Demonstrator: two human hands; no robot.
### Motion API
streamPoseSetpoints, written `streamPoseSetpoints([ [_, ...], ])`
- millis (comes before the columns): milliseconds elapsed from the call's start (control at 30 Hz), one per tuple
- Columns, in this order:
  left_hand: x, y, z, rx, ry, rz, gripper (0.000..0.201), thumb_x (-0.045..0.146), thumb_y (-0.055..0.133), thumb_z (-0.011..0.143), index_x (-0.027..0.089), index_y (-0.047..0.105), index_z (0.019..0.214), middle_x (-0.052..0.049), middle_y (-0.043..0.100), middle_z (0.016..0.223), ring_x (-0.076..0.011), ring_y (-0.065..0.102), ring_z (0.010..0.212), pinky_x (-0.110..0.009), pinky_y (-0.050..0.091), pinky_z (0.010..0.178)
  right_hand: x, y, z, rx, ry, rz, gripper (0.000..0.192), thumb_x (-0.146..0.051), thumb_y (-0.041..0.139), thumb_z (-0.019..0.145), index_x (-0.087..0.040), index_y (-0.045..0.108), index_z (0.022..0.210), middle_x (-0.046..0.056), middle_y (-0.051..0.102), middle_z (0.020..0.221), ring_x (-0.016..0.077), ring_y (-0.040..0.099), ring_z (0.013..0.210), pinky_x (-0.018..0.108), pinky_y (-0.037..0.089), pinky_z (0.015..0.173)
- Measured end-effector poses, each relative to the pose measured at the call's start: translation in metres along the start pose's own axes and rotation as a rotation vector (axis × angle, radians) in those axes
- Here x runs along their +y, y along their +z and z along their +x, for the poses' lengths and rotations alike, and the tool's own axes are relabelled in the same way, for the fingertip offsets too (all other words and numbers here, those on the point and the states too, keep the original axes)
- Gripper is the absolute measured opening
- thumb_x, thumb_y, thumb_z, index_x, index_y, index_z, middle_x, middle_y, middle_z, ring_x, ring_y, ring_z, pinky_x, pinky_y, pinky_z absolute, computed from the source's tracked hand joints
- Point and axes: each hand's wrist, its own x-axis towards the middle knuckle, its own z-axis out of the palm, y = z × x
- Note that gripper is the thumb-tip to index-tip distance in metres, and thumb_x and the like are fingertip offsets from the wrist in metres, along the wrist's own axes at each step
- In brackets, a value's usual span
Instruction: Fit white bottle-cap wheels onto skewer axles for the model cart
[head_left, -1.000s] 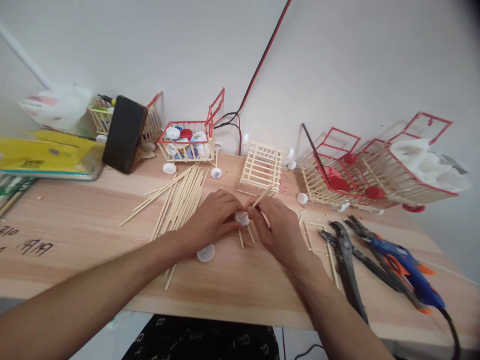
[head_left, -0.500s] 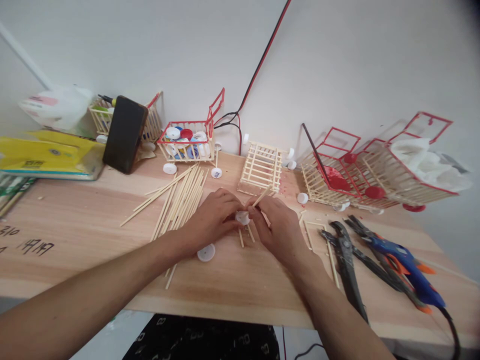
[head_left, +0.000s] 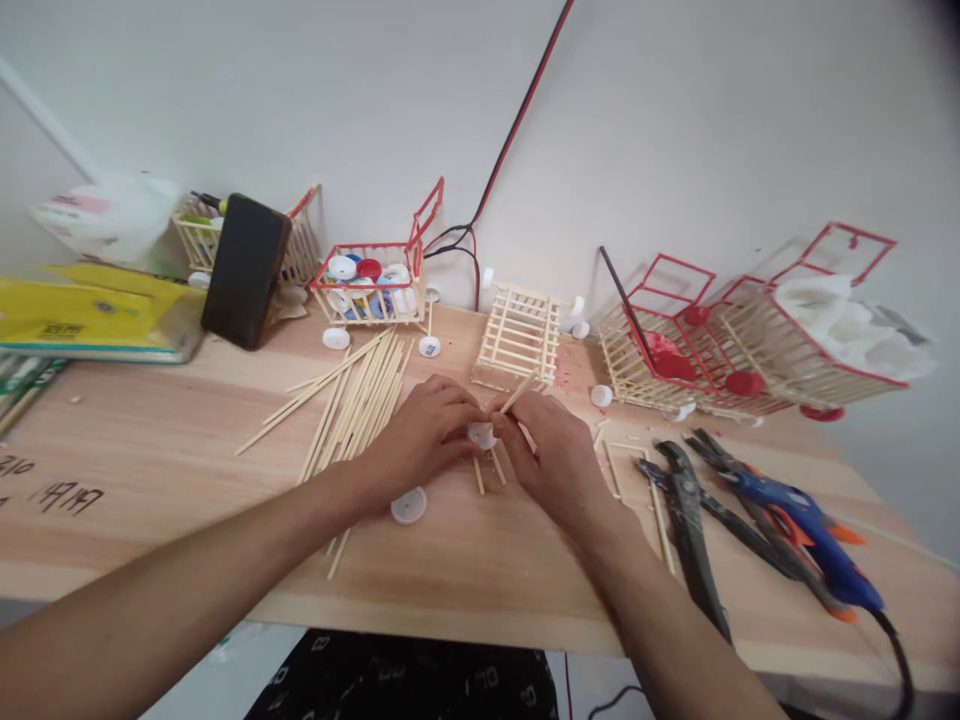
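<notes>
My left hand (head_left: 427,432) is closed at the table's middle, its fingertips on a small white bottle cap (head_left: 481,435). My right hand (head_left: 551,440) meets it there, pinching a thin wooden stick (head_left: 519,393) that slants up to the right. The stick's lower end, at the cap, is hidden by my fingers. Two short sticks (head_left: 479,476) lie just below the cap. Another white cap (head_left: 409,505) rests on the table under my left wrist. A pile of long sticks (head_left: 367,400) is left of my left hand.
Behind my hands stands a small stick frame (head_left: 519,335) with white wheels. Little stick carts with red rims, one full of caps (head_left: 369,285), line the wall. Pliers (head_left: 686,530) and a blue glue gun (head_left: 810,525) lie at right. A black phone (head_left: 246,270) leans at left.
The whole view has shifted very slightly to the left. Both hands keep the same hold on the cap and the stick.
</notes>
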Motion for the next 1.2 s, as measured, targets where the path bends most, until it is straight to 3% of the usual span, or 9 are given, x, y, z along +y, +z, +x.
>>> streamPoseSetpoints([
  [1200,0.0004,-0.0001,0.0009,0.024,0.003,0.015,0.019,0.027,0.067,0.078,0.017,0.067,0.094,-0.005,0.064,0.093,-0.0209,0.047,0.095,-0.036,0.038,0.087,0.0018,0.0016,-0.0010,-0.017,0.014,-0.022,0.021,-0.027,0.040,0.094,-0.019,0.058,0.088,0.005,0.063,0.079,0.0188,0.055,0.076,0.030,0.040,0.068],
])
